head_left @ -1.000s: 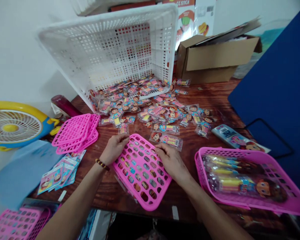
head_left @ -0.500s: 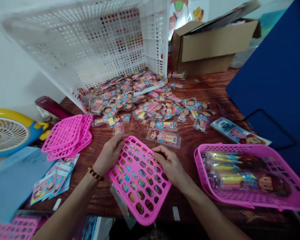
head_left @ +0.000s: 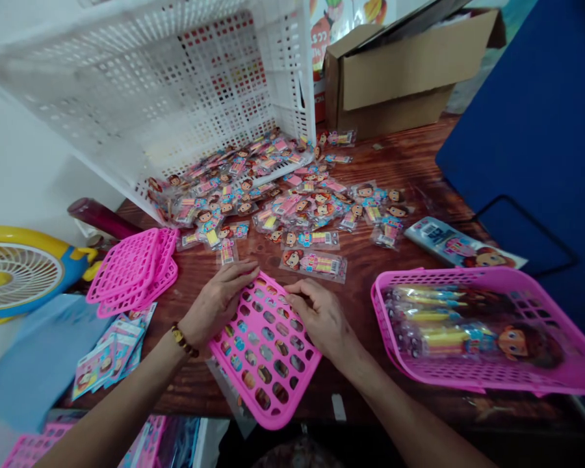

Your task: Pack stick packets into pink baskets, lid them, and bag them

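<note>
A pink perforated plastic lid (head_left: 268,351) lies tilted in front of me, with colourful printed shapes showing through its holes. My left hand (head_left: 219,302) is closed over its upper left edge, fingers bent at the corner. On the upper right edge, my right hand (head_left: 322,318) grips with thumb and fingers. Part of a clear plastic wrapper (head_left: 229,390) sticks out under the lid's left side; what else lies beneath is mostly hidden. Just beyond my hands is a small packet (head_left: 314,263) with a cartoon figure and yellow-pink sticks.
A tipped white crate (head_left: 214,84) spills several packets across the table. Pink lids (head_left: 131,266) and printed cards (head_left: 110,357) sit at left, near a fan (head_left: 24,273). At right, a pink basket (head_left: 468,383) holds larger packets. A cardboard box (head_left: 400,81) stands behind.
My left hand has shifted further over the lid's top corner. My right hand stays on the right edge. The whole view has moved slightly.
</note>
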Tool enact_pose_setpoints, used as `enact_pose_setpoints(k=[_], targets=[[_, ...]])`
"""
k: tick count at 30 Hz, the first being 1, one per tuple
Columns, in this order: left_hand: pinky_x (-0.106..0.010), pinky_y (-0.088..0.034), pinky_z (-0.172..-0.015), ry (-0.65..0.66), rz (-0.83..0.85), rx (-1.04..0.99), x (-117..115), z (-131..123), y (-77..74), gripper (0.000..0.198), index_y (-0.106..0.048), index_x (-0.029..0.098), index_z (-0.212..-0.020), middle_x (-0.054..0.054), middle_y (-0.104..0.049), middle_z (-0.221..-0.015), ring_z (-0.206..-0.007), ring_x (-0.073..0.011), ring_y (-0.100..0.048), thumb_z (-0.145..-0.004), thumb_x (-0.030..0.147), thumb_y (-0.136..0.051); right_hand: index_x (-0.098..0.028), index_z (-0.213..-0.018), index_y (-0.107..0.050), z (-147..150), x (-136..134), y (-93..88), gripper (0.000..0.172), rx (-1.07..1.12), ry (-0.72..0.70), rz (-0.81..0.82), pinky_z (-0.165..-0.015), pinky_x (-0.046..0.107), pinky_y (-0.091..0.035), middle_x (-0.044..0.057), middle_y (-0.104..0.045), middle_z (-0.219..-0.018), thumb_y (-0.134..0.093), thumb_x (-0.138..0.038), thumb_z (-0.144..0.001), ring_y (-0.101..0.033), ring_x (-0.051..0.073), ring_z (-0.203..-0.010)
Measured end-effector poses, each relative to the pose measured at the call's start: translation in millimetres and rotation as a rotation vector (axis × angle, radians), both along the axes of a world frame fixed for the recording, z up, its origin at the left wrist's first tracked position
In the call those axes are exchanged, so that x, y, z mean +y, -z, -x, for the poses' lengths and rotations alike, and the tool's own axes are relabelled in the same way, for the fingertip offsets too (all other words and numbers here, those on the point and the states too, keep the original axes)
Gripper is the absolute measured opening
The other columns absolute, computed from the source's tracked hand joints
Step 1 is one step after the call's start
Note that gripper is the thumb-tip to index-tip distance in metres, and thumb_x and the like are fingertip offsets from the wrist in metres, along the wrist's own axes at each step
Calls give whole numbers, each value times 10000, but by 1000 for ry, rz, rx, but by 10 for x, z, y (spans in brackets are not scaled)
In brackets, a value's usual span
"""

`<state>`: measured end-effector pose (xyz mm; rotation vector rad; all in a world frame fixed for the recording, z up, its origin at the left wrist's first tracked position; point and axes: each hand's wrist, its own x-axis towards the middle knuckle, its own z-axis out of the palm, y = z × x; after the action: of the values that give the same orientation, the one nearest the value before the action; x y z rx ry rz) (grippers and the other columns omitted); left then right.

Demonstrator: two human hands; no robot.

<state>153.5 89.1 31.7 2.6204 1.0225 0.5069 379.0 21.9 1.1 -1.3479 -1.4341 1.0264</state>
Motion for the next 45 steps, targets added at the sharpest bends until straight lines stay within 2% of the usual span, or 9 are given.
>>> enact_pose_setpoints(k=[6,12,20,25,29,37,40,43,45], targets=[[-480,-371,-1101,-96,3,161,-125,-31,-57,486,-453,294,-1432,-101,-468,-1416,-1301,-282,-423,-965,429,-464,-207,-932,-679,-42,171,-20,120,-104,-72,-83,-785,268,-437,4,-669,-938,-572,-184,-882,-605,145,-871],[-521,-388,-1057,-304,-96,264,-419,-7,-45,494,-533,217,-1372,-134,-485,-1371,-1233,-299,-444,-996,473,-341,-171,-871,-711,-82,199,-162,177,-472,-200,-295,-871,313,-434,50,-654,-959,-544,-190,-929,-580,176,-944],[-593,-270,-1130,-390,-143,354,-607,-65,-62,508,-500,224,-1399,-140,-475,-1414,-1286,-311,-437,-1002,471,-301,-167,-1366,-541,-144,-216,149,410,-320,-192,-331,-1042,361,-416,98,-561,-1357,-369,-230,-999,-522,190,-1244],[-572,-132,-1191,-214,-158,350,-580,-3,-73,501,-453,242,-1433,-71,-410,-1521,-1442,-293,-263,-1010,448,-282,-166,-1363,-550,-157,-192,172,411,-341,-198,-326,-1052,390,-406,99,-580,-1332,-380,-249,-998,-531,200,-1232],[-478,-152,-1215,-49,-39,359,-647,24,-78,531,-355,234,-1487,-34,-333,-1572,-1473,-231,-222,-1017,453,-244,-190,-1379,-539,-174,-185,152,418,-318,-233,-315,-1062,377,-404,89,-561,-1360,-383,-257,-997,-528,190,-1240],[-544,-215,-1180,-419,-77,371,-880,-157,-34,550,-448,189,-1434,-83,-416,-1520,-1427,-296,-309,-1005,474,-255,-224,-1193,-686,-139,372,152,322,-179,-367,-235,-1013,348,-440,58,-676,-1209,-483,-199,-945,-603,166,-1138],[-558,-226,-1170,-447,-98,380,-868,-169,-15,527,-432,229,-1447,-75,-405,-1528,-1424,-304,-314,-1001,470,-289,-204,-1144,-697,-167,141,-2,274,-168,-126,-296,-997,354,-456,73,-688,-1187,-519,-237,-938,-617,176,-1114],[-563,-241,-1161,-443,-112,379,-860,-161,-11,504,-437,264,-1442,-64,-406,-1527,-1413,-305,-328,-997,472,-322,-193,-1104,-691,-150,-497,-150,239,-226,181,-523,-1011,383,-440,87,-688,-1156,-529,-254,-941,-600,195,-1120],[-558,-246,-1160,-436,-106,382,-864,-162,-18,496,-440,269,-1440,-60,-407,-1527,-1411,-300,-332,-997,467,-334,-192,-1025,-701,-63,-961,-172,200,-293,136,-630,-925,331,-481,65,-715,-1022,-520,-204,-939,-642,169,-980]])
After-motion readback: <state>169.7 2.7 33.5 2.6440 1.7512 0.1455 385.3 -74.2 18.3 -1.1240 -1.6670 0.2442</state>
